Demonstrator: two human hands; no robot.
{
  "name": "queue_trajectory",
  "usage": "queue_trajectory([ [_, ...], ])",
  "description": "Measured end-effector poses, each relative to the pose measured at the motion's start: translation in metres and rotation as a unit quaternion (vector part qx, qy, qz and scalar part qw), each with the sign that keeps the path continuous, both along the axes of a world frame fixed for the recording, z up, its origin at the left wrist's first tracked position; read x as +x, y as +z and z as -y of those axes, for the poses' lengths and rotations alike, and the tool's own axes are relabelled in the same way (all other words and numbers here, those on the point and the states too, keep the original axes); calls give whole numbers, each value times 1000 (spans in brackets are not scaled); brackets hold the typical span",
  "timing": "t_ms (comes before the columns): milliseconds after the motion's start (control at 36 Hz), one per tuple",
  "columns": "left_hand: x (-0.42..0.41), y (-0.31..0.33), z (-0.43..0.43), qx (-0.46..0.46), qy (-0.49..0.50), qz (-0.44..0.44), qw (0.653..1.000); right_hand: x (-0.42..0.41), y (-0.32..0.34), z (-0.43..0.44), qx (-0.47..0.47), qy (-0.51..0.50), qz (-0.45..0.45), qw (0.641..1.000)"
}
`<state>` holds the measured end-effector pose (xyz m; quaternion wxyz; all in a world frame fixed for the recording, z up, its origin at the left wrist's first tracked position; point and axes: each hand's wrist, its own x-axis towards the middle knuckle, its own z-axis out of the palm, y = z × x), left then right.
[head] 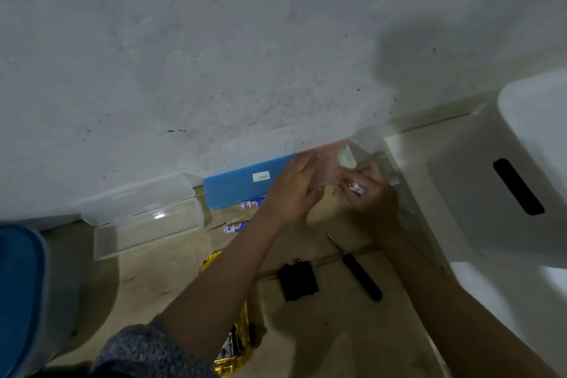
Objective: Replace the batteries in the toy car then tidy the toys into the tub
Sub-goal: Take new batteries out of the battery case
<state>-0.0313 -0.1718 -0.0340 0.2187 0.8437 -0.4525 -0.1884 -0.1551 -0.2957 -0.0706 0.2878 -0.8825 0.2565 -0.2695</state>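
Note:
My left hand (291,193) and my right hand (372,193) meet near the wall, both on a pale pink translucent case (328,167). The fingers of my right hand also pinch a small white and blue battery (357,190). Two more batteries (252,204) (234,227) lie on the floor to the left of my left hand. A black battery cover (298,281) and a black screwdriver (357,268) lie between my forearms. A shiny gold toy (234,347) shows from under my left arm, mostly hidden.
A blue case (239,186) leans against the wall, and an open clear case (147,218) lies left of it. A white plastic stool with a slot (506,187) stands at the right. A tub with a blue lid (21,294) sits at the left edge.

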Motion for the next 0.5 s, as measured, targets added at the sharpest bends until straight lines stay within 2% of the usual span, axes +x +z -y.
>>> queue_trajectory([
  [83,2,-3,0,-6,3,17,1000,3,-6,5,-24,22,34,999],
  [167,3,-6,2,-11,3,16,1000,5,-8,9,-49,46,26,997],
  [333,0,-8,0,-26,-24,17,999,7,-13,7,-68,50,37,996],
  [500,0,-3,-3,-31,3,-5,999,8,-15,8,-116,36,54,991],
])
